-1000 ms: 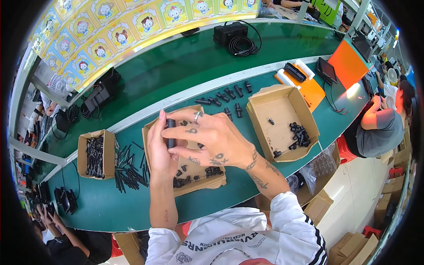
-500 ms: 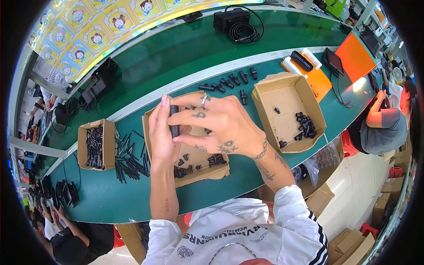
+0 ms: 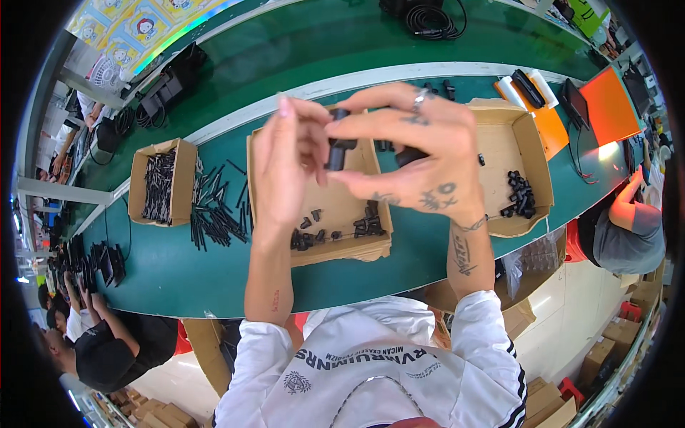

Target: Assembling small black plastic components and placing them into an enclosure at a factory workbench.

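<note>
Between the thumb and forefinger of my right hand is a black T-shaped plastic fitting, its tube upright. Another dark piece shows against that palm; whether it belongs to the fitting I cannot tell. My left hand stands just left of the fitting, fingers stretched upward and slightly blurred, with nothing seen in it. Beneath both hands lies a shallow cardboard tray with small black fittings along its near side.
A cardboard box of thin black rods is at the left, with more rods loose beside it. On the right, another cardboard tray holds small black parts. An orange panel is farther right. Co-workers sit at both ends.
My hands have come apart, the left letting go of the black fitting. The right has moved right and up with it. The whole view has shifted too.
</note>
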A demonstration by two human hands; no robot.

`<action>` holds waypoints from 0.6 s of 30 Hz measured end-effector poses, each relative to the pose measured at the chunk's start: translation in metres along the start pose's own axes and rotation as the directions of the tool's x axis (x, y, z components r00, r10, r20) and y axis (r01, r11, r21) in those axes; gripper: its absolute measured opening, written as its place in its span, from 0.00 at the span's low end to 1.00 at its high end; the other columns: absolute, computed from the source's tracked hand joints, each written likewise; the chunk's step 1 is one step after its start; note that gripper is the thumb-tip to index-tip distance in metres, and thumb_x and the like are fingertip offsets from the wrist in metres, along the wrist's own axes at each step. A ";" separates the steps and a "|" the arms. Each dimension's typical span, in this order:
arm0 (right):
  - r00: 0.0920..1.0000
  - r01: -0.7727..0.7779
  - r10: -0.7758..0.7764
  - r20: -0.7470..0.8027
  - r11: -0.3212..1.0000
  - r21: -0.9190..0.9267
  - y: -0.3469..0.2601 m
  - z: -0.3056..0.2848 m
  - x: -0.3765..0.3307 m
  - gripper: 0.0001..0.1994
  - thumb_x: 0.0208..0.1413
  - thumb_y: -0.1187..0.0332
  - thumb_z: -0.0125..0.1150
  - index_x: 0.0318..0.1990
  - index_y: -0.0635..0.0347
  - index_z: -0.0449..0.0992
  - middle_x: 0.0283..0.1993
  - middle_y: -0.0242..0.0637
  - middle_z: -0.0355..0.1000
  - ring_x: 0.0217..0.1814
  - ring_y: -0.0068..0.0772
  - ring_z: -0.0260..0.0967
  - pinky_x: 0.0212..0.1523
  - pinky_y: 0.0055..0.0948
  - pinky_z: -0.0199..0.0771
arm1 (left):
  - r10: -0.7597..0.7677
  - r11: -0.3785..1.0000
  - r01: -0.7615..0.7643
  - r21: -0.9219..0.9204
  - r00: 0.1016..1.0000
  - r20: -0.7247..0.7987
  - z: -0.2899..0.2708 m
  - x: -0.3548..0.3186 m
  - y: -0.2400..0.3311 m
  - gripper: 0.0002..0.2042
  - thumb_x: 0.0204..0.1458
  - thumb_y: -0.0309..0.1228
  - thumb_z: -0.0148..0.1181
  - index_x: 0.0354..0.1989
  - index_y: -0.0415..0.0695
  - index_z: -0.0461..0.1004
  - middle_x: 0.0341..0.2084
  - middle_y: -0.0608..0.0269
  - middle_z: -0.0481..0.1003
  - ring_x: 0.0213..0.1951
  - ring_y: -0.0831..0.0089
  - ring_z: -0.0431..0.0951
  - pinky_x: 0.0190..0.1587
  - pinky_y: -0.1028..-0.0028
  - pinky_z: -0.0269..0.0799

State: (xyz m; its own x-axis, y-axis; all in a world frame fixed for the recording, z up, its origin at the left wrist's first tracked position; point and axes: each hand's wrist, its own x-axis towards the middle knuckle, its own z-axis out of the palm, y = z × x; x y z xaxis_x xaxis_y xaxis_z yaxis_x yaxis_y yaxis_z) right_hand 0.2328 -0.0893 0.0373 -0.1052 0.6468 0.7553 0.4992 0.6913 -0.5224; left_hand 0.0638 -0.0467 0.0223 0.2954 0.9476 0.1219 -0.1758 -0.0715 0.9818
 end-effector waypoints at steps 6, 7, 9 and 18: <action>0.996 -0.036 0.028 -0.088 0.996 -0.082 -0.003 -0.021 0.004 0.22 0.28 0.72 0.78 0.39 0.56 0.84 0.36 0.33 0.80 0.22 0.19 0.64 0.21 0.19 0.63 | 0.053 0.972 -0.042 0.231 0.998 -0.045 -0.030 0.005 0.009 0.16 0.66 0.39 0.49 0.31 0.41 0.73 0.15 0.71 0.68 0.17 0.85 0.64 0.21 0.83 0.56; 0.993 -0.040 0.030 -0.115 0.996 -0.084 -0.002 -0.022 0.003 0.23 0.27 0.71 0.78 0.40 0.56 0.84 0.37 0.33 0.80 0.20 0.18 0.59 0.20 0.17 0.58 | 0.054 0.961 -0.055 0.272 0.998 0.013 -0.032 0.003 0.009 0.15 0.65 0.38 0.51 0.31 0.41 0.73 0.15 0.71 0.68 0.18 0.86 0.64 0.21 0.83 0.57; 0.988 -0.044 0.031 -0.152 0.995 -0.085 -0.001 -0.023 0.002 0.24 0.27 0.70 0.78 0.41 0.56 0.84 0.38 0.31 0.79 0.18 0.16 0.53 0.20 0.16 0.53 | 0.020 0.947 -0.042 0.318 0.997 0.071 -0.031 0.002 0.010 0.12 0.63 0.35 0.55 0.31 0.40 0.73 0.16 0.72 0.69 0.19 0.86 0.66 0.22 0.82 0.59; 0.948 -0.303 0.312 -0.057 0.839 -0.452 0.021 -0.075 -0.003 0.28 0.31 0.65 0.80 0.47 0.53 0.82 0.33 0.30 0.78 0.17 0.19 0.45 0.19 0.20 0.50 | -0.056 0.558 -0.429 0.710 0.835 0.548 0.005 -0.021 -0.032 0.13 0.58 0.38 0.58 0.36 0.38 0.77 0.25 0.57 0.76 0.30 0.61 0.78 0.34 0.65 0.73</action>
State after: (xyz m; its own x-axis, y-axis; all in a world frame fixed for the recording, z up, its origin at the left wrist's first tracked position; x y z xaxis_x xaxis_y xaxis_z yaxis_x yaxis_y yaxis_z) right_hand 0.3081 -0.1008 0.0537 0.1052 0.8107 0.5759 0.8395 0.2380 -0.4884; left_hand 0.0677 -0.0660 -0.0108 0.7709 0.6242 0.1267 0.4421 -0.6676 0.5990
